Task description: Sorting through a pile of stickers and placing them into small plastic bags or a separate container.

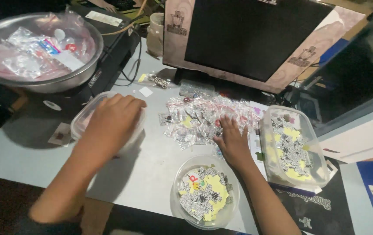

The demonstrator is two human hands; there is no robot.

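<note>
Sticker bowl [205, 191] below right hand [232, 141]

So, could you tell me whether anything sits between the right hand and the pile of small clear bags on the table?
Nothing visible does. The right hand already rests its fingertips on the near edge of the pile of small clear bags. The round tub of stickers sits nearer the person, beside the wrist, not in between.

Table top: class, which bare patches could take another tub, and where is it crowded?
Bare table lies between the left hand and the round tub, and at the near-left corner. Crowded: the bag pile under the right hand, beside the rectangular tub.
</note>
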